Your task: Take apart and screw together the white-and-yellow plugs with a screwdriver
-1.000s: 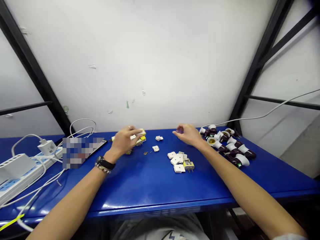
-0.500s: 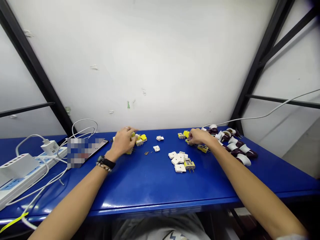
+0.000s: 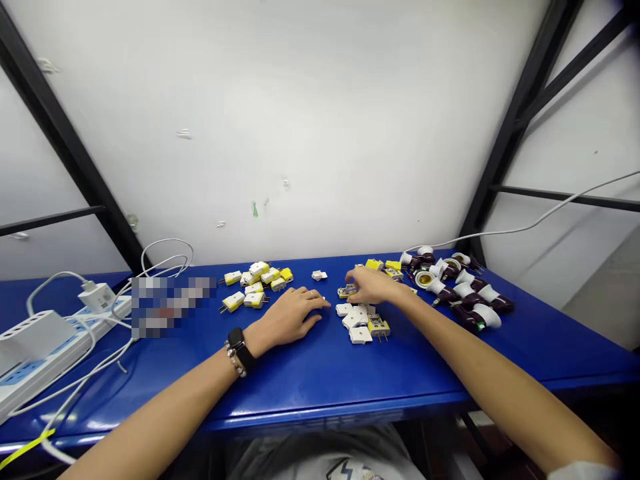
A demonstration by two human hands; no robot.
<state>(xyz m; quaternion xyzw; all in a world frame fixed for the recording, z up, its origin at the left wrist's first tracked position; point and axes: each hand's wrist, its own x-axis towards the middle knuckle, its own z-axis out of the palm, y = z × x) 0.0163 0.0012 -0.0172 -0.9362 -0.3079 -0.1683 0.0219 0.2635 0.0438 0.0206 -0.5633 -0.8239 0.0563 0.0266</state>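
My right hand [image 3: 374, 285] grips a yellow plug half [image 3: 346, 291], whose inner side faces up. Just in front of it lie several white plug covers [image 3: 356, 316] beside an uncovered yellow plug half [image 3: 379, 326] with its prongs towards me. My left hand [image 3: 290, 315] is low over the middle of the table, palm down with fingers stretched out. A sliver of a white cover [image 3: 323, 299] shows at its fingertips; the rest is hidden. Behind that hand lies a group of closed yellow-and-white plugs [image 3: 255, 299]. Another white piece [image 3: 319, 275] sits farther back.
Dark lamp holders with white rims [image 3: 465, 291] crowd the right side, with more yellow plug halves [image 3: 393, 272] beside them. A white power strip [image 3: 93, 325] and looping cables occupy the left of the blue table [image 3: 310, 380]. Black metal posts [image 3: 510, 133] frame the white wall.
My left hand has left the closed plugs and come right and nearer to me. My right hand has moved left from the yellow halves, bringing one with it.
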